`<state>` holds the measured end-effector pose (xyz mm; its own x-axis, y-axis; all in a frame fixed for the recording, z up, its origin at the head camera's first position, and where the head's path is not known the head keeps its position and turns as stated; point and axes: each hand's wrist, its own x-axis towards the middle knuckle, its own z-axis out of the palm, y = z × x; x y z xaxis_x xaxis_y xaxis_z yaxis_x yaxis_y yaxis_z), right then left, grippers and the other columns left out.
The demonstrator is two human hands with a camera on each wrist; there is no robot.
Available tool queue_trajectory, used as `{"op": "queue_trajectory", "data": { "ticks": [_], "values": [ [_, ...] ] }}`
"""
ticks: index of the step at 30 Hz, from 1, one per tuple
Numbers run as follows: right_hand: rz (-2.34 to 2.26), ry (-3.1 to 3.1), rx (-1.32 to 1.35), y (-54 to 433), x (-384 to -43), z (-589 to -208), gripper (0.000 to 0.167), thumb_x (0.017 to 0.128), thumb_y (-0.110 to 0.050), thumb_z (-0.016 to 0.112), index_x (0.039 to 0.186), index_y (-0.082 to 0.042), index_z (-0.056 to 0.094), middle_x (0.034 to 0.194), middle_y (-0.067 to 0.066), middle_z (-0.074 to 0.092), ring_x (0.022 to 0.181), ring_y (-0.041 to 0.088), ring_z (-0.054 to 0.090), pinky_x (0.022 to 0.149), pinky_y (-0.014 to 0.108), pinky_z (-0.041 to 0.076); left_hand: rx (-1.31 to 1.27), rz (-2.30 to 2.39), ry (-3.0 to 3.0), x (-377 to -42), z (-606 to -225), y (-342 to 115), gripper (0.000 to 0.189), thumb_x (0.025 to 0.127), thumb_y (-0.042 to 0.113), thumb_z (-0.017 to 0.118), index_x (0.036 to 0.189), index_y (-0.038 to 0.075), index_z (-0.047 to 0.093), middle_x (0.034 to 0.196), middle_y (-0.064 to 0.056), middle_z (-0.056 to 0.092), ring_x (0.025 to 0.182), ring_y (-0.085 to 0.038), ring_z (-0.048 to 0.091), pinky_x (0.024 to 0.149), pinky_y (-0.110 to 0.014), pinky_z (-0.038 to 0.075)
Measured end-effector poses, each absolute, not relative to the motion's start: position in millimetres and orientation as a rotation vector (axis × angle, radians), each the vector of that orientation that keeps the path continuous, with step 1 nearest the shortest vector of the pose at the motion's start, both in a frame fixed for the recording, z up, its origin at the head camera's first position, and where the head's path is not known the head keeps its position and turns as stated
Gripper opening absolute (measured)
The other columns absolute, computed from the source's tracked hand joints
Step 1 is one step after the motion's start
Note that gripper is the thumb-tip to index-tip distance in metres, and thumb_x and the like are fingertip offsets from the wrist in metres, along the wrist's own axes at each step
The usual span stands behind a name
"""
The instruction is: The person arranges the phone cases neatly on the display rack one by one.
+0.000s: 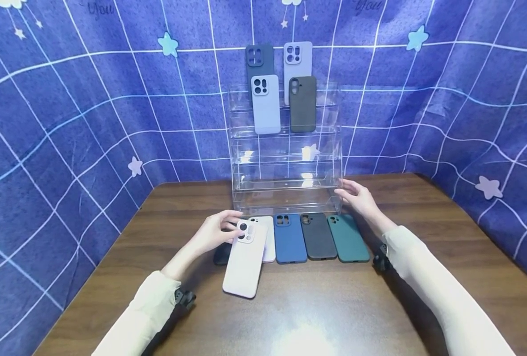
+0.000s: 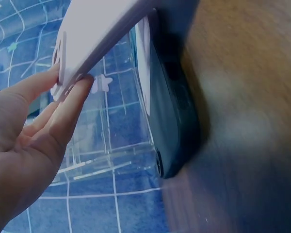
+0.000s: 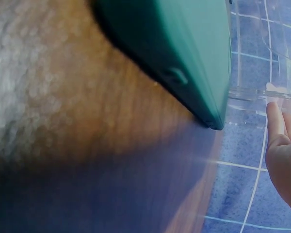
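My left hand [image 1: 216,231] pinches a pale pinkish-white phone case [image 1: 245,269] near its camera cutout, with the thumb on one face and fingers behind. The case hangs tilted above a white case [image 1: 269,240] and a black case [image 2: 172,111], covering part of both. At the lower right side of a clear tiered display stand [image 1: 285,198], my right hand [image 1: 359,198] has its fingers extended against or just beside the edge; contact is hard to tell. Near that hand lies a green case [image 1: 350,240]; in the right wrist view the green case [image 3: 194,63] looms large.
A blue case [image 1: 291,242] and a dark grey case [image 1: 318,240] lie in the row before the stand. On its upper tiers stand a dark blue case [image 1: 263,59], a lavender case [image 1: 303,66], a light blue case [image 1: 266,111] and an olive case [image 1: 303,109]. Patterned blue cloth hangs behind.
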<state>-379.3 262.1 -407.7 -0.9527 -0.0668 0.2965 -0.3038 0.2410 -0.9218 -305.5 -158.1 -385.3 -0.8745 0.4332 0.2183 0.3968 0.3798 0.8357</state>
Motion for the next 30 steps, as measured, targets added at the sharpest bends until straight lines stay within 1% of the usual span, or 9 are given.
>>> {"op": "queue_trajectory", "data": {
  "ticks": [3,8,11,16,21,25,29,30],
  "values": [
    [1.787,-2.317,0.356,262,-379,-407,0.056,0.092,-0.018,0.061,0.139,0.003,0.04,0.135,0.029,0.046,0.089,-0.012,0.057,0.083,0.017,0.052,0.811,1.523,2.645,-308,-383,-152,0.042,0.081,0.007,0.071,0.119,-0.005,0.057,0.112,-0.025,0.064,0.091,-0.029,0.068,0.063,-0.026,0.059],
    [1.784,-2.314,0.365,262,-379,-407,0.056,0.092,-0.018,0.061,0.139,0.002,0.039,0.135,0.028,0.047,0.089,-0.012,0.056,0.082,0.015,0.052,0.857,1.504,2.727,-314,-377,-144,0.036,0.081,0.006,0.071,0.115,-0.001,0.062,0.108,-0.023,0.067,0.088,-0.027,0.069,0.062,-0.024,0.058],
    [1.787,-2.317,0.357,262,-379,-406,0.056,0.092,-0.017,0.061,0.139,0.002,0.039,0.135,0.028,0.047,0.089,-0.011,0.057,0.082,0.014,0.052,0.873,1.535,2.745,-318,-372,-139,0.036,0.081,0.006,0.071,0.116,-0.001,0.062,0.108,-0.021,0.068,0.088,-0.027,0.069,0.061,-0.024,0.058],
    [1.817,-2.313,0.335,259,-372,-400,0.055,0.092,-0.014,0.061,0.138,0.006,0.039,0.135,0.03,0.045,0.089,-0.009,0.058,0.083,0.018,0.053,0.86,1.584,2.793,-324,-363,-130,0.038,0.081,0.013,0.074,0.115,0.002,0.063,0.108,-0.017,0.068,0.088,-0.028,0.069,0.06,-0.023,0.058],
    [1.819,-2.321,0.329,254,-361,-390,0.053,0.092,-0.01,0.059,0.137,0.009,0.038,0.135,0.032,0.044,0.087,-0.01,0.058,0.082,0.017,0.053,0.837,1.7,2.793,-333,-352,-122,0.04,0.08,0.016,0.075,0.116,0.004,0.063,0.114,-0.016,0.066,0.09,-0.03,0.068,0.063,-0.026,0.058],
    [1.807,-2.33,0.31,253,-359,-388,0.052,0.092,-0.009,0.058,0.137,0.008,0.039,0.135,0.032,0.045,0.086,-0.011,0.058,0.083,0.02,0.053,0.81,1.731,2.857,-342,-340,-117,0.039,0.081,0.021,0.074,0.117,0.009,0.064,0.116,-0.011,0.065,0.09,-0.025,0.069,0.064,-0.024,0.058],
    [1.799,-2.336,0.295,252,-359,-388,0.052,0.092,-0.011,0.059,0.137,0.007,0.04,0.134,0.032,0.045,0.085,-0.012,0.058,0.086,0.026,0.053,0.783,1.772,2.891,-350,-326,-111,0.04,0.082,0.025,0.073,0.118,0.012,0.064,0.116,-0.009,0.065,0.085,-0.021,0.069,0.063,-0.025,0.057],
    [1.8,-2.337,0.292,251,-359,-388,0.053,0.092,-0.012,0.059,0.137,0.006,0.04,0.134,0.032,0.045,0.084,-0.012,0.058,0.087,0.026,0.053,0.782,1.783,2.893,-352,-323,-110,0.04,0.081,0.026,0.073,0.118,0.012,0.064,0.115,-0.008,0.066,0.081,-0.02,0.07,0.062,-0.025,0.057]
  ]
}}
